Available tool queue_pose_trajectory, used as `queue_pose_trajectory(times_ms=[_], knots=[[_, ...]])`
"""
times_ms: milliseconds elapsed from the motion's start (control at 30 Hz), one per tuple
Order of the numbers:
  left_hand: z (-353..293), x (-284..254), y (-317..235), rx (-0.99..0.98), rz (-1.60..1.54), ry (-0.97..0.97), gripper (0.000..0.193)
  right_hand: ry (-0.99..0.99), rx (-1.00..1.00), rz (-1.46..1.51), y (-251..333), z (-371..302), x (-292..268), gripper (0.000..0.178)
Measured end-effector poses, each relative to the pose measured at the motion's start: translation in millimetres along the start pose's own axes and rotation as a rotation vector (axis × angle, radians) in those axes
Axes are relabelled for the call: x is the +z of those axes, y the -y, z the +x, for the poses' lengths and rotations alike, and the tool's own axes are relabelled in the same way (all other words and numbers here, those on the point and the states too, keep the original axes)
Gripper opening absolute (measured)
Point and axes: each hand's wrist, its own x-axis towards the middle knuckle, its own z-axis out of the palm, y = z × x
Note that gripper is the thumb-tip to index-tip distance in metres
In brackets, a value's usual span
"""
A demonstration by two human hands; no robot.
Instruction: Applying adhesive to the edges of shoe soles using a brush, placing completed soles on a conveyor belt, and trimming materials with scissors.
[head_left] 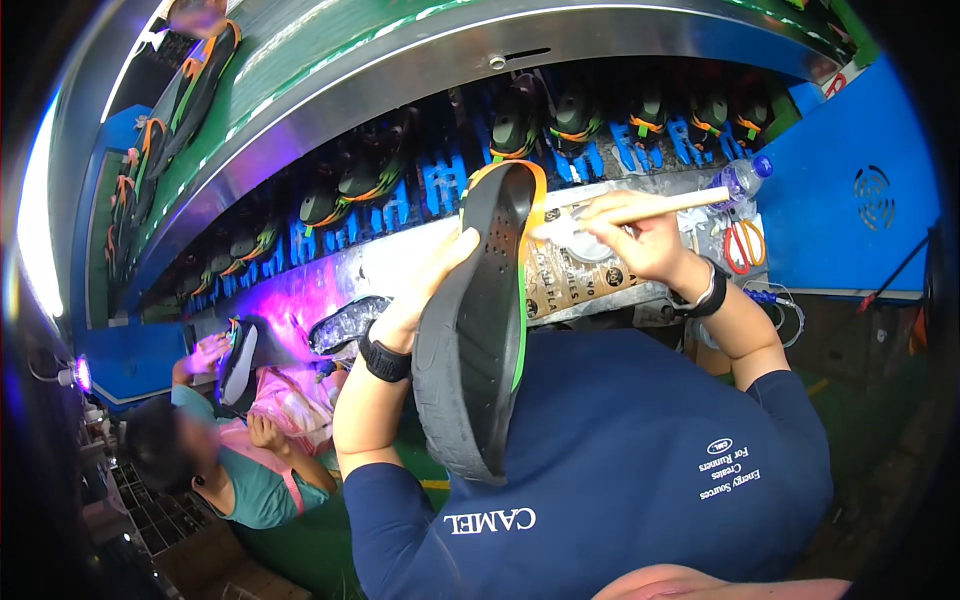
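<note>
My left hand (432, 278) is closed around the side of a black shoe sole (465, 370) with an orange and green rim. The sole stands tilted in front of my chest, its inner face with small holes showing. In my right hand (645, 240) is a brush with a pale wooden handle (685, 203), gripped between thumb and fingers. Its whitish tip is close to the orange rim; whether it touches I cannot tell. Under the right hand, a round whitish dish (585, 246) sits on printed brown cardboard (570, 285), partly hidden.
Scissors with red and orange handles (742, 247) and a purple-capped bottle (742, 180) lie at the right. Behind the bench, several shoe parts (575, 118) sit on blue holders (445, 185). A co-worker (260, 450) at the left holds another sole (238, 362).
</note>
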Motion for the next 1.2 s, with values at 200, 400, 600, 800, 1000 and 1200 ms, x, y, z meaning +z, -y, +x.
queue_pose_trajectory(times_ms=[200, 400, 600, 800, 1000, 1200], knots=[[0, 12, -6, -0.017, 0.023, -0.039, 0.053, -0.105, 0.082, 0.11, 3, 8, 2, 0.006], [2, 24, -19, 0.028, 0.181, 0.018, 0.059, -0.11, 0.027, 0.012, -2, 13, 9, 0.005], [11, 14, -19, 0.056, 0.217, 0.016, 0.062, -0.008, -0.045, 0.085, 17, 6, 10, 0.007], [25, 0, -18, 0.052, 0.235, 0.038, 0.062, 0.129, 0.073, 0.119, 37, 2, 6, 0.006], [33, -6, -21, 0.087, 0.292, 0.036, 0.066, 0.158, -0.03, 0.201, 50, 5, 7, 0.007], [36, -13, -26, 0.086, 0.316, 0.009, 0.067, 0.261, -0.089, 0.28, 60, 8, 12, 0.008]])
